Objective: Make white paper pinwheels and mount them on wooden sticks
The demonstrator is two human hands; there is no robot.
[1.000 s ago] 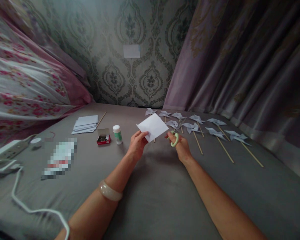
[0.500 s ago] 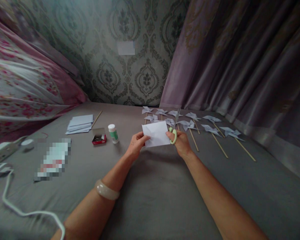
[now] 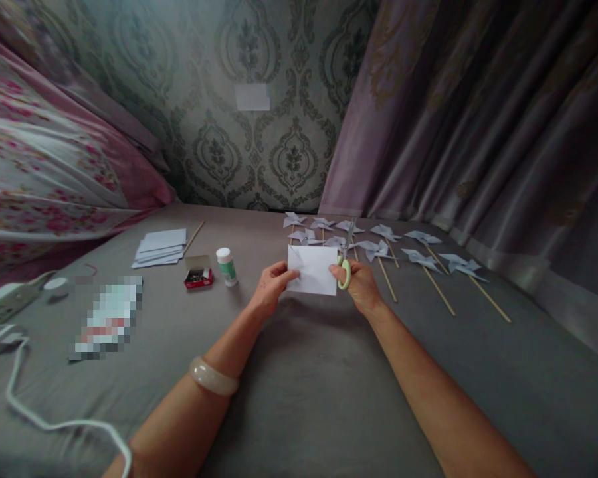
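Head view: above the grey cloth (image 3: 299, 392), the white paper (image 3: 312, 270) is pinched at opposite edges by the left hand (image 3: 275, 282) and right hand (image 3: 357, 282); green-handled scissors (image 3: 345, 273) are also gripped in the latter. The bottle's green label (image 3: 228, 269) is too small to be read. A second ago, the white paper was turned cornerwise and held by the left hand alone.

dim, cool light, brighter at upper left, soft shadows, dark corners, stretched edges, blurred right side
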